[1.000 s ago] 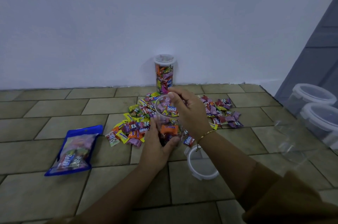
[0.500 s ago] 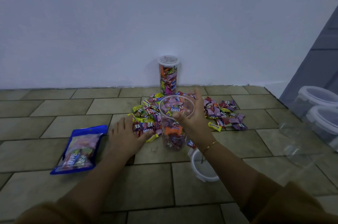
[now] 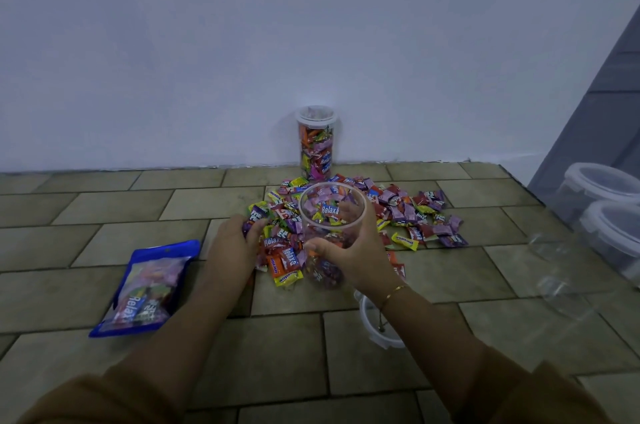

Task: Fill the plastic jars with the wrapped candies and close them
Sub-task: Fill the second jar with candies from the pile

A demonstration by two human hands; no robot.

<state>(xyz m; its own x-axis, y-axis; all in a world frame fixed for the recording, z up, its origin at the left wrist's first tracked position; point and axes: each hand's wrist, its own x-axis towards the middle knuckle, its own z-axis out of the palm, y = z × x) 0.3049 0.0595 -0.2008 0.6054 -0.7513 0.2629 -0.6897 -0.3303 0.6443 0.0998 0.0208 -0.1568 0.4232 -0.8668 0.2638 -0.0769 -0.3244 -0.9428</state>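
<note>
Nearest me, a white round plastic lid (image 3: 381, 332) lies on the tiled floor (image 3: 284, 354), just behind the clear open plastic jar (image 3: 330, 233). My right hand (image 3: 356, 250) wraps that jar, thumb and fingers curled round its wall; it stands upright, partly filled. Left of the jar, my left hand (image 3: 235, 243) rests on the heap of wrapped candies (image 3: 398, 216), fingers curling over several. Further left lies a blue candy pouch (image 3: 145, 288). Beyond the jar, a lidded, filled jar (image 3: 316, 143) stands against the wall.
</note>
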